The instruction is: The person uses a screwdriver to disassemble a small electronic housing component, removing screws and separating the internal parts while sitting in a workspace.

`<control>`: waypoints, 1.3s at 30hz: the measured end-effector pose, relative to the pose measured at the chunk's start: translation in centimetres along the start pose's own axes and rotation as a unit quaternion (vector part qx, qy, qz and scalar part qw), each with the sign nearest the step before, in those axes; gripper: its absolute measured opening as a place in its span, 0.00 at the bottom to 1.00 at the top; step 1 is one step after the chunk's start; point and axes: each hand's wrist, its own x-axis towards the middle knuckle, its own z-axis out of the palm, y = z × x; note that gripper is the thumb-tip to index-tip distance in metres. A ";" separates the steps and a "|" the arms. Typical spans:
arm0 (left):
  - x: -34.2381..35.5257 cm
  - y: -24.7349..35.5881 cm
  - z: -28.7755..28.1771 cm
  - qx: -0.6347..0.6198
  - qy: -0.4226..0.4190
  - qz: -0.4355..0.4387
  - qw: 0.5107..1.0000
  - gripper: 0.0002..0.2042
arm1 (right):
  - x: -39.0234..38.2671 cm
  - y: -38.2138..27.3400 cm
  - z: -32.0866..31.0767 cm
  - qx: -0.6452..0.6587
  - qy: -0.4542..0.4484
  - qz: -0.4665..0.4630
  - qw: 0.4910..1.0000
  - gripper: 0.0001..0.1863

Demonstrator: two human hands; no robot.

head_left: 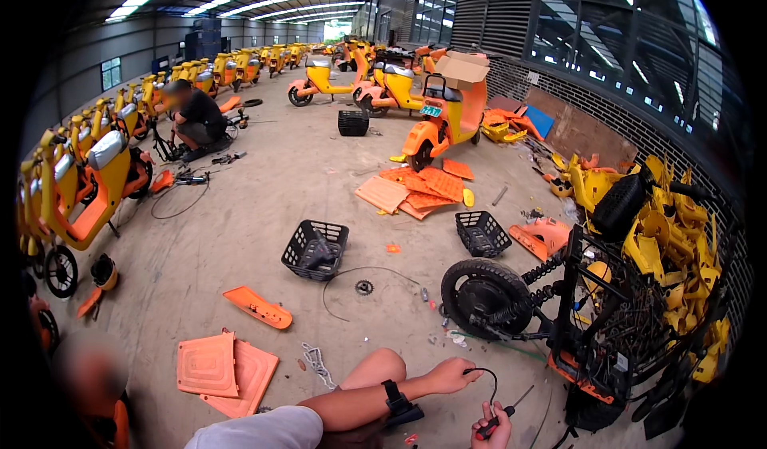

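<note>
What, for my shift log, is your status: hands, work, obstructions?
Left hand gripping black cable. Right hand holding screwdriver. Stripped scooter frame to the right, not touching either hand.

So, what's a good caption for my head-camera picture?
Left fingers hold a black cable and right fingers a screwdriver near a black scooter frame.

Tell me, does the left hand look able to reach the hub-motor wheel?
Probably yes: the left hand holds a black cable, but only small debris shows between it and the hub-motor wheel.
</note>
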 end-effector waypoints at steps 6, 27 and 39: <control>0.1 -0.9 0.3 0.089 0.101 0.085 0.987 0.16 | -1.8 -0.1 2.9 -0.008 0.042 -0.005 0.999 0.07; -0.5 -0.1 0.1 0.118 -0.080 0.010 0.990 0.16 | 0.4 0.8 0.6 0.017 0.046 0.003 0.999 0.05; -0.6 0.6 -0.4 0.061 -0.196 -0.018 0.979 0.16 | 1.0 1.6 0.2 0.016 0.013 0.025 0.999 0.10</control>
